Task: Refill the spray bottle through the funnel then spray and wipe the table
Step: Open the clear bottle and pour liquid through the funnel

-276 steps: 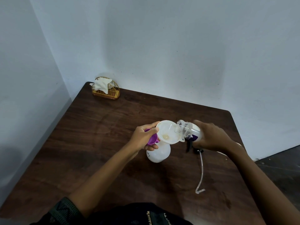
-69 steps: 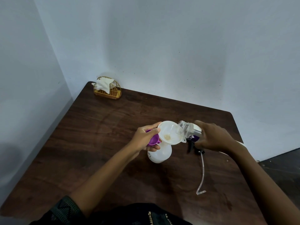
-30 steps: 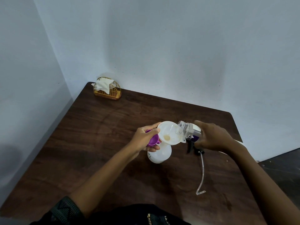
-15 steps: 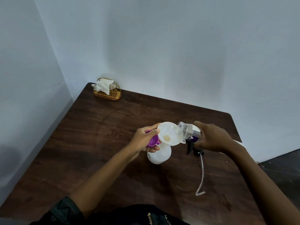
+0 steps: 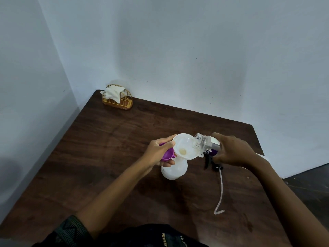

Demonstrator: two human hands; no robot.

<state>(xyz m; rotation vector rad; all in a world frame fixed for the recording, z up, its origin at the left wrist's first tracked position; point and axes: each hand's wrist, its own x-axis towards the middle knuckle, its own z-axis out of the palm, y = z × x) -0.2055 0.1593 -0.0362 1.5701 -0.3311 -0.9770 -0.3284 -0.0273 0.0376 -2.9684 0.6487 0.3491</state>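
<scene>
Currently, right hand (image 5: 233, 151) fingers grip the tilted clear refill bottle (image 5: 204, 145), mouth over the left-held white plastic funnel (image 5: 185, 146).

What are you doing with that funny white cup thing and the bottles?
That is a funnel, and it sits in the top of a white spray bottle on the table. The left hand steadies the funnel and also holds a purple cap. The right hand tips a clear refill bottle so its mouth pours into the funnel. The sprayer head with its tube lies on the table, waiting. A cloth sits in a gold basket in the far corner.
</scene>
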